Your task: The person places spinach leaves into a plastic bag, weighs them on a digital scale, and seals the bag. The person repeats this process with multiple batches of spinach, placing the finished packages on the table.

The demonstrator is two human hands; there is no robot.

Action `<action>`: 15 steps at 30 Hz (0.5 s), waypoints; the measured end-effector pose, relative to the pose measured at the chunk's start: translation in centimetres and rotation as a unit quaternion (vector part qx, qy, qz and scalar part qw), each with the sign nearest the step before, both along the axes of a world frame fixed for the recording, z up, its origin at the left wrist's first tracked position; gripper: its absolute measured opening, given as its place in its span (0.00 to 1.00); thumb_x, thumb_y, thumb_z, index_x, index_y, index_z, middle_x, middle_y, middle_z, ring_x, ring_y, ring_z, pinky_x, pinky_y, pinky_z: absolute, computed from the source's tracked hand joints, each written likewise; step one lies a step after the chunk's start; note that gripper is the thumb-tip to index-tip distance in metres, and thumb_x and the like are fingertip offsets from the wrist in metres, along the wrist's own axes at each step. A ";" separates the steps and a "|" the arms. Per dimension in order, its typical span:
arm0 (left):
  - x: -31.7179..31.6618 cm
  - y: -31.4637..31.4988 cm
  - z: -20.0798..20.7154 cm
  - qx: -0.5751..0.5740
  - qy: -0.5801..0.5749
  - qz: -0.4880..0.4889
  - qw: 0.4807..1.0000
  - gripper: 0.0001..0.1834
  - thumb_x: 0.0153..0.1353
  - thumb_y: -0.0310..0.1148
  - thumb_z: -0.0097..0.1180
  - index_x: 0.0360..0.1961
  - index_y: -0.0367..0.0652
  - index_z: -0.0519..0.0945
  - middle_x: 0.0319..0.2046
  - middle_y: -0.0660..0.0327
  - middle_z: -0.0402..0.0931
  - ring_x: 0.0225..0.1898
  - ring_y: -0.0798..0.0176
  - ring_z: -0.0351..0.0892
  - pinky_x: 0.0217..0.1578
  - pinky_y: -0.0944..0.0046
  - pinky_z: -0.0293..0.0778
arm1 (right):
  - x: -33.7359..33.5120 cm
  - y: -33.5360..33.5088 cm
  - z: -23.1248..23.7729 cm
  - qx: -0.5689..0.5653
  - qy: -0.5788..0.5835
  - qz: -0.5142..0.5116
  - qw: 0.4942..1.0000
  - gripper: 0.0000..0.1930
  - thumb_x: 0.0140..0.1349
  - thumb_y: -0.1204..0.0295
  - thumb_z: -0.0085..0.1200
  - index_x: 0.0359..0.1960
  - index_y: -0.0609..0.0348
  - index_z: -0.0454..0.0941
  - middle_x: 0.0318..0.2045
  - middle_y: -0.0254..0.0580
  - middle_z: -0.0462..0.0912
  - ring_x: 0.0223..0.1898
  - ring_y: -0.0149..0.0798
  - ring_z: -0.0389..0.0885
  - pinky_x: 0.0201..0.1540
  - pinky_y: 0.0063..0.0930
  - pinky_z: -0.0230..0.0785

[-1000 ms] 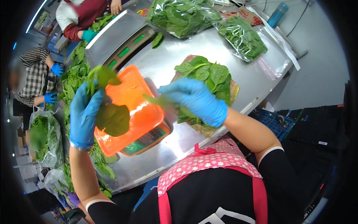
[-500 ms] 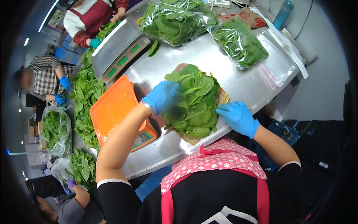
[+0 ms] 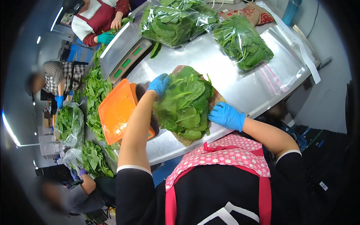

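Observation:
A heap of loose green leafy vegetables (image 3: pixel 189 103) lies in front of me on a brownish, patterned flat piece (image 3: pixel 216 98), whose edges show around the leaves. My left hand (image 3: pixel 159 84), in a blue glove, is at the heap's upper left edge against the leaves. Its fingers look curled together, their tips partly hidden. At the heap's right edge my right hand (image 3: pixel 227 115), also blue-gloved, has its fingers closed close to the leaves and the patterned piece. What is between those fingertips is hidden.
Left of the heap stands an orange-topped scale (image 3: pixel 118 111). Beyond it is a metal scale (image 3: pixel 125 56) with green displays. Bags of greens (image 3: pixel 243 43) and flat clear bags (image 3: pixel 279 75) lie on the metal table (image 3: pixel 240 88). Co-workers (image 3: pixel 101 18) stand at the left by more greens (image 3: pixel 96 88).
My left hand has moved up and left to the heap's edge. The view has shifted, and the right hand stays at the right edge of the leaves.

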State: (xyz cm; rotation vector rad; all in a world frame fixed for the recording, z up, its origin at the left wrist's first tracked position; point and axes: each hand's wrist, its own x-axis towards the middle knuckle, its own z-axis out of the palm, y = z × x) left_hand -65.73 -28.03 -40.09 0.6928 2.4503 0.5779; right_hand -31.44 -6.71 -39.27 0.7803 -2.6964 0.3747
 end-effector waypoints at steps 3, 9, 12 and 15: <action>-0.1 0.9 1.0 -0.060 -0.056 0.012 0.997 0.35 0.60 0.53 0.55 0.63 0.42 0.72 0.55 0.46 0.78 0.57 0.50 0.77 0.58 0.58 0.69 | 0.5 0.2 0.1 -0.003 -0.016 -0.024 1.000 0.11 0.53 0.69 0.52 0.40 0.48 0.78 0.35 0.33 0.76 0.42 0.35 0.76 0.48 0.32 0.65; 1.7 2.0 4.2 -0.001 -0.114 0.018 0.993 0.21 0.56 0.43 0.65 0.42 0.34 0.83 0.31 0.56 0.83 0.32 0.64 0.79 0.37 0.62 0.75 | 2.8 -1.9 1.7 -0.043 -0.009 -0.102 0.994 0.16 0.52 0.71 0.54 0.45 0.51 0.76 0.41 0.34 0.77 0.45 0.36 0.77 0.51 0.34 0.63; -1.2 -1.7 -0.1 0.089 -0.162 0.015 0.983 0.24 0.60 0.48 0.61 0.44 0.35 0.83 0.31 0.57 0.82 0.33 0.64 0.79 0.38 0.63 0.74 | 2.2 -3.8 1.3 -0.050 -0.007 -0.139 0.989 0.12 0.53 0.73 0.52 0.41 0.51 0.76 0.37 0.36 0.76 0.42 0.38 0.77 0.46 0.36 0.64; 2.1 0.4 8.0 0.028 -0.459 0.144 0.876 0.36 0.64 0.49 0.59 0.68 0.40 0.66 0.58 0.60 0.73 0.56 0.62 0.74 0.59 0.64 0.68 | 1.6 -4.0 0.4 -0.018 -0.057 -0.162 0.985 0.08 0.52 0.73 0.52 0.36 0.50 0.74 0.34 0.38 0.74 0.39 0.39 0.76 0.41 0.35 0.66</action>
